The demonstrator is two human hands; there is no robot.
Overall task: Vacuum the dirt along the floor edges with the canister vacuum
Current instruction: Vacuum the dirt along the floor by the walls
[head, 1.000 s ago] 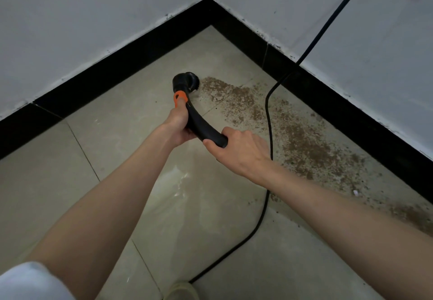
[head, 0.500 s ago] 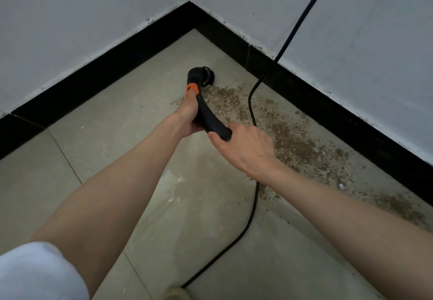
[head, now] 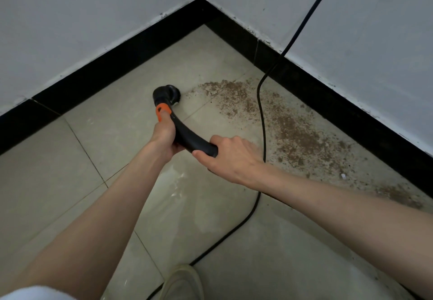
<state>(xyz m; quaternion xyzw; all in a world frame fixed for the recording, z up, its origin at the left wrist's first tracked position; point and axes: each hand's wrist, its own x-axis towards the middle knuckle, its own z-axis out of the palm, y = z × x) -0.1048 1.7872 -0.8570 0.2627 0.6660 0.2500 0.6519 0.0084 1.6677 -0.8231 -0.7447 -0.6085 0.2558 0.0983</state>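
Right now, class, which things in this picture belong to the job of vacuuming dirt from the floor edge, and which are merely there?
Belongs to the job:
vacuum wand, gripped by the left hand and right hand
brush nozzle
dirt along the black skirting

Merely there:
black cable, lying across the dirt
shoe

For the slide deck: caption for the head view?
Both hands hold the vacuum handle, round brush nozzle on tile beside the dirt along the baseboard.

Black vacuum handle (head: 187,135) with orange collar (head: 161,110); brown dirt (head: 293,131); beige floor tiles (head: 58,170).
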